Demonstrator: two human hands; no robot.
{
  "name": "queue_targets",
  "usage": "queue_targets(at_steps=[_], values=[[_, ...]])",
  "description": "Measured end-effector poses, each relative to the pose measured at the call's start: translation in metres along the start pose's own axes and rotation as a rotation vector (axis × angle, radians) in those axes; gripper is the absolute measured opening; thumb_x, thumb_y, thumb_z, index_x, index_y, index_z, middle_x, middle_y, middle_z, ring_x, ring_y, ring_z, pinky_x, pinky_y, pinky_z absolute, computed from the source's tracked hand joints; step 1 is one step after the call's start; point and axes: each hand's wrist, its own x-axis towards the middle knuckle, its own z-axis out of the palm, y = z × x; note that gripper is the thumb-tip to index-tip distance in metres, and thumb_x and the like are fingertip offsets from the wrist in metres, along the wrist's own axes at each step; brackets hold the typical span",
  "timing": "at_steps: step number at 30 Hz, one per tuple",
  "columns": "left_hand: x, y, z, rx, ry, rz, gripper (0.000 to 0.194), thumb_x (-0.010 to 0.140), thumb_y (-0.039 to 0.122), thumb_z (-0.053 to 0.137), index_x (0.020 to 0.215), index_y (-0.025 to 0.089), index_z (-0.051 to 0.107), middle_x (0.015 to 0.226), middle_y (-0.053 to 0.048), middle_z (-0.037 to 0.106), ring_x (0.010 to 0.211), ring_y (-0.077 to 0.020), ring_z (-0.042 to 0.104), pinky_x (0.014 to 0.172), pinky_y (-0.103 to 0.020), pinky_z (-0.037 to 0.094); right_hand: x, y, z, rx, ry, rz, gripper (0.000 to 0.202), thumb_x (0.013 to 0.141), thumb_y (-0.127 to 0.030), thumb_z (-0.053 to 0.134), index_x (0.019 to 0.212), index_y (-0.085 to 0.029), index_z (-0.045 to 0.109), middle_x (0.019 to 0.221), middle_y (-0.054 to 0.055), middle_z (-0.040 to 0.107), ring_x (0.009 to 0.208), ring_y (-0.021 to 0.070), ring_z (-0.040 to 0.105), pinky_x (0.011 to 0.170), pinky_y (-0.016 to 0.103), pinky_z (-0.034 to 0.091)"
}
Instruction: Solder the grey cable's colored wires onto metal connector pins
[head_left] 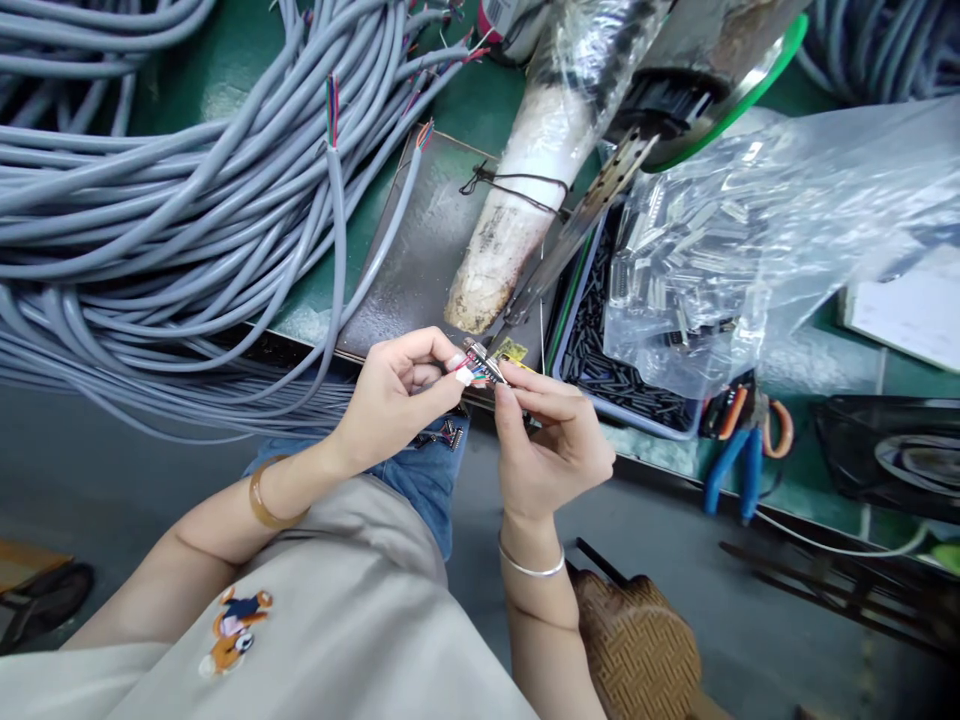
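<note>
My left hand (405, 385) pinches thin coloured wires (471, 374) between thumb and forefinger, with something white at the thumb tip. These wires meet a small multi-pin connector (484, 360). On the connector's other end my right hand (551, 430) is closed, thumb against fingers. Just beyond both hands is the lower end of a soldering iron (517, 300), slanting down beside a white wrapped tube (517, 190) with a scorched mouth. Below the left hand, several wired connectors (448, 435) rest near my lap.
Bundled grey cables (187, 190) cover the left of the green bench. To the right, a bin (694, 425) holds black sleeves, under a plastic bag of connectors (690, 250). Blue-handled pliers (739, 465) lie at the bench edge. A woven-pattern stool (637, 645) stands below.
</note>
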Motion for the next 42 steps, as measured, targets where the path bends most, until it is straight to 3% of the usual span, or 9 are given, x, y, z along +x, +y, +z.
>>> queue_targets(at_steps=[8, 25, 36, 39, 42], values=[[0.001, -0.005, 0.0, 0.089, 0.037, 0.103, 0.013, 0.076, 0.018, 0.075, 0.073, 0.016, 0.062, 0.073, -0.001, 0.063, 0.061, -0.0069, 0.052, 0.052, -0.017, 0.041, 0.002, 0.004, 0.001, -0.095, -0.009, -0.14, 0.017, 0.087, -0.01, 0.075, 0.093, -0.023, 0.066, 0.1, 0.003, 0.082, 0.09, 0.0179, 0.08, 0.077, 0.032, 0.065], [0.004, -0.001, 0.001, 0.126, 0.064, 0.1, 0.012, 0.076, 0.017, 0.073, 0.071, 0.016, 0.062, 0.068, 0.001, 0.061, 0.057, -0.006, 0.048, 0.051, -0.018, 0.037, 0.012, 0.002, 0.004, -0.06, -0.008, -0.145, 0.02, 0.083, -0.009, 0.08, 0.092, -0.022, 0.069, 0.103, 0.002, 0.081, 0.089, 0.0167, 0.079, 0.079, 0.031, 0.065], [0.005, 0.0, -0.004, 0.104, 0.022, 0.001, 0.017, 0.073, 0.017, 0.076, 0.069, 0.015, 0.059, 0.066, 0.002, 0.058, 0.052, -0.0032, 0.041, 0.045, -0.016, 0.031, -0.001, 0.007, -0.001, -0.203, -0.03, -0.288, 0.019, 0.087, -0.012, 0.077, 0.097, -0.023, 0.067, 0.104, 0.001, 0.083, 0.087, 0.016, 0.081, 0.074, 0.025, 0.064], [0.002, 0.001, -0.003, 0.064, -0.019, -0.044, 0.018, 0.072, 0.016, 0.077, 0.07, 0.016, 0.059, 0.061, 0.004, 0.053, 0.047, -0.002, 0.037, 0.042, -0.016, 0.027, -0.001, 0.008, -0.007, -0.092, 0.028, -0.208, 0.016, 0.092, -0.014, 0.071, 0.104, -0.024, 0.071, 0.093, -0.001, 0.082, 0.07, 0.0146, 0.078, 0.061, 0.025, 0.062], [-0.001, 0.002, -0.002, 0.016, -0.062, -0.089, 0.021, 0.072, 0.016, 0.079, 0.071, 0.016, 0.058, 0.054, 0.007, 0.049, 0.042, -0.0011, 0.032, 0.039, -0.016, 0.022, 0.005, 0.004, -0.015, 0.089, 0.247, -0.206, 0.018, 0.096, -0.021, 0.067, 0.112, -0.025, 0.074, 0.063, -0.008, 0.067, 0.035, 0.0068, 0.052, 0.036, 0.021, 0.044]])
